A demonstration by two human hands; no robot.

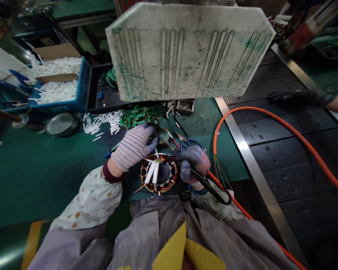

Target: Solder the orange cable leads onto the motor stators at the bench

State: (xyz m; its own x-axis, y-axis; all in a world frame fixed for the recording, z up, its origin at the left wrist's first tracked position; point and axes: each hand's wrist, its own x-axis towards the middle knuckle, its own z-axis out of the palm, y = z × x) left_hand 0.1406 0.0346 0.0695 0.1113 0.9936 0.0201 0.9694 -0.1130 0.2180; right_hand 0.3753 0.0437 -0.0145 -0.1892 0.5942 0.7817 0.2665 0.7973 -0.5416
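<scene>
A round motor stator point(173, 179) with copper windings lies on the green bench right in front of me. White insulating sleeves point(151, 174) on its lead wires cross its open middle. My left hand point(136, 144), in a striped glove, is above the stator's left rim with fingers pinched together; what they hold is hidden. My right hand point(195, 163), gloved alike, is wrapped around a black cable-like piece point(211, 187) at the stator's right side. The piece's far end loops below the hand. Thin coloured wires point(162, 159) run between the two hands.
Loose white sleeves point(103, 123) and green ring-shaped parts point(138, 117) lie behind my left hand. A blue bin point(83, 80) holds more sleeves. A grimy white panel point(191, 56) stands ahead. An orange cable point(270, 114) crosses the dark conveyor point(293, 157), where another person's gloved hand point(301, 98) rests.
</scene>
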